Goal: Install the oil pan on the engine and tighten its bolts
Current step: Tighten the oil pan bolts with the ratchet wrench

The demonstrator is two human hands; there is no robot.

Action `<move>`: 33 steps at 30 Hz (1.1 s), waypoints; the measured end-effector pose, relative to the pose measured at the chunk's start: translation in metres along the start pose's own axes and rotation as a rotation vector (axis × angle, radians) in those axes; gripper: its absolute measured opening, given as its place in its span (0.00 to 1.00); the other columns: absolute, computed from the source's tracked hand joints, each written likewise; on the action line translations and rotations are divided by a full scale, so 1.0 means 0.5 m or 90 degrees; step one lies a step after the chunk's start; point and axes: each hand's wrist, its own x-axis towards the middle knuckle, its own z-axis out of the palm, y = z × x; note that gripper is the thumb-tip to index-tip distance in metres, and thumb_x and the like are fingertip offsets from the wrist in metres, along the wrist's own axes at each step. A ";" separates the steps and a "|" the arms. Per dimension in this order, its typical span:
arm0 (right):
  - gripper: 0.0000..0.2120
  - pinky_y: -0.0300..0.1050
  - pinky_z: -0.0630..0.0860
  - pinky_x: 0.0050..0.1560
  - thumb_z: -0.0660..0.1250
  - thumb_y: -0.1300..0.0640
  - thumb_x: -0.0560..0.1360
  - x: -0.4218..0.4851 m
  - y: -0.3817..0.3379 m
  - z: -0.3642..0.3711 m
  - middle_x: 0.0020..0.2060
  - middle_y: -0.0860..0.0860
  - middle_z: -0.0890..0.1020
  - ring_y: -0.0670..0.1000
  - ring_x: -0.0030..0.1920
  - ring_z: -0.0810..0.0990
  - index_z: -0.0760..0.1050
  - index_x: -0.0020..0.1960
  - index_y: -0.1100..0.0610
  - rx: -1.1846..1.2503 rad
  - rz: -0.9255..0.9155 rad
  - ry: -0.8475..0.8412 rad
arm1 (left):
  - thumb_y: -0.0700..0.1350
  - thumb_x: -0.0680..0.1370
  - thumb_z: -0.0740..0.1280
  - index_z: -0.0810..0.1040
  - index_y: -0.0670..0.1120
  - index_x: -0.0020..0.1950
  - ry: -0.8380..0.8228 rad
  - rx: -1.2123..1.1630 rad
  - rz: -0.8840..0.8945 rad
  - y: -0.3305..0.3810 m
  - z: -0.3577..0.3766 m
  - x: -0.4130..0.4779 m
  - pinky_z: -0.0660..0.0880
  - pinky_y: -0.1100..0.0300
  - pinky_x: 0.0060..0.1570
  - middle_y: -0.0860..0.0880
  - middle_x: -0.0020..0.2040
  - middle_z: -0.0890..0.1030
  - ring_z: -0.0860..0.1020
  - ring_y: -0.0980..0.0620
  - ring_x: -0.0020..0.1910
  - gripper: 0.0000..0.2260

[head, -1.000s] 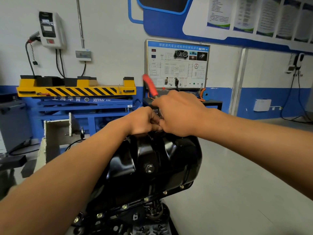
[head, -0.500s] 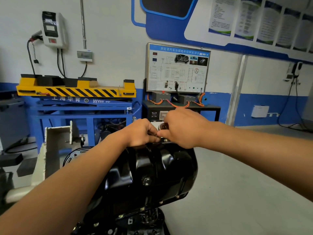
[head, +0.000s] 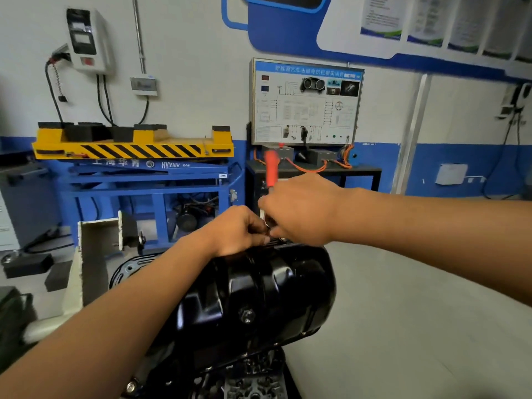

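Left hand pinches ratchet head, right hand grips shaft above oil pan; display board behind.

The grey floor carries a blue lift frame by the wall. On top of this frame lies a yellow platform with black stripes, and black blocks stand on the platform. Just right of the frame stands a black counter; it carries grey boxes, orange cables and a framed panel. Left of the frame and nearer, dark blocks lie on the floor.
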 end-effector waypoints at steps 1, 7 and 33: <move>0.14 0.44 0.63 0.27 0.63 0.48 0.80 -0.003 0.003 0.004 0.32 0.48 0.66 0.48 0.29 0.67 0.68 0.38 0.52 0.059 0.057 -0.017 | 0.43 0.76 0.73 0.85 0.43 0.44 0.006 0.006 0.008 -0.002 0.001 0.002 0.75 0.58 0.42 0.49 0.39 0.85 0.79 0.56 0.37 0.04; 0.24 0.44 0.61 0.27 0.56 0.37 0.80 -0.027 -0.004 0.067 0.30 0.49 0.71 0.48 0.29 0.70 0.66 0.32 0.52 0.232 0.233 0.019 | 0.42 0.77 0.72 0.84 0.54 0.53 0.003 0.008 0.055 -0.004 0.001 0.006 0.76 0.66 0.48 0.58 0.47 0.85 0.80 0.67 0.45 0.08; 0.18 0.53 0.76 0.40 0.53 0.38 0.80 -0.014 0.079 0.033 0.40 0.47 0.76 0.51 0.47 0.74 0.74 0.51 0.50 -0.032 -0.115 0.026 | 0.48 0.78 0.71 0.82 0.46 0.38 0.062 -0.042 0.137 0.014 0.007 0.003 0.67 0.64 0.30 0.55 0.28 0.76 0.70 0.56 0.28 0.10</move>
